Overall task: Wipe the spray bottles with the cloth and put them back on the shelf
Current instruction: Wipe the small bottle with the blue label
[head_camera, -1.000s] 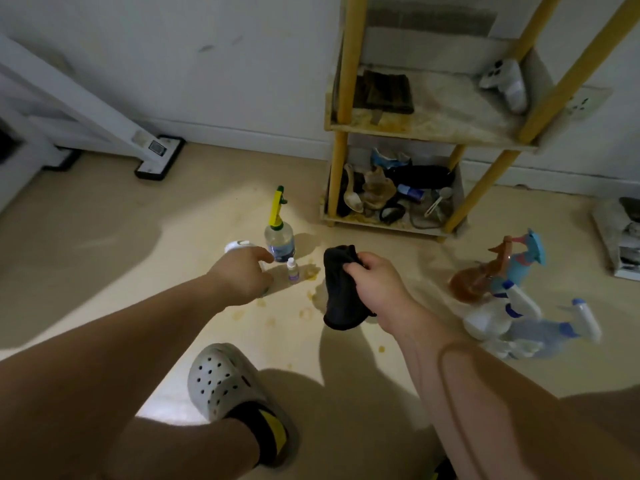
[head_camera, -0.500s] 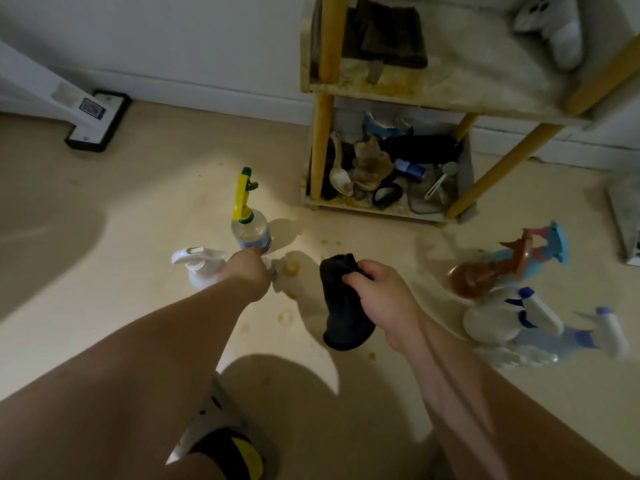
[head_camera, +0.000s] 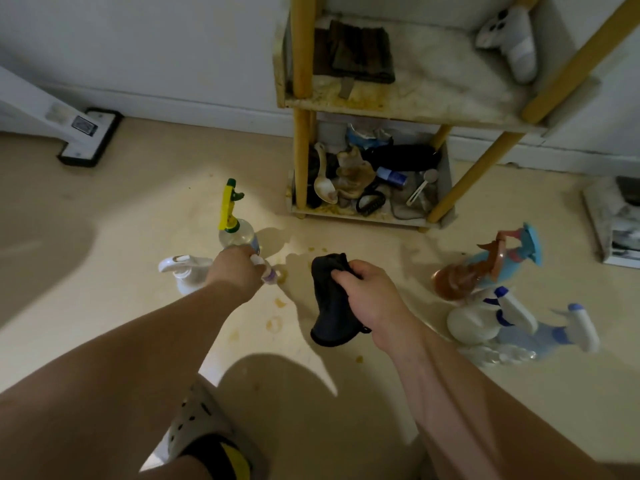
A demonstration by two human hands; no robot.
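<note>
Left hand [head_camera: 239, 268] grips small vial [head_camera: 264, 271] on floor; right hand [head_camera: 367, 292] clutches black cloth [head_camera: 329, 306].

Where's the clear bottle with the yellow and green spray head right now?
The clear bottle with the yellow and green spray head stands upright on the floor, left of the yellow-legged shelf, just beyond the left hand.

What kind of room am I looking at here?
Probably a utility or storage corner of a home. A stained shelf unit with yellow posts stands against a plain white wall, its bottom tier full of odds and ends, and several spray bottles stand or lie on the bare floor.
</note>
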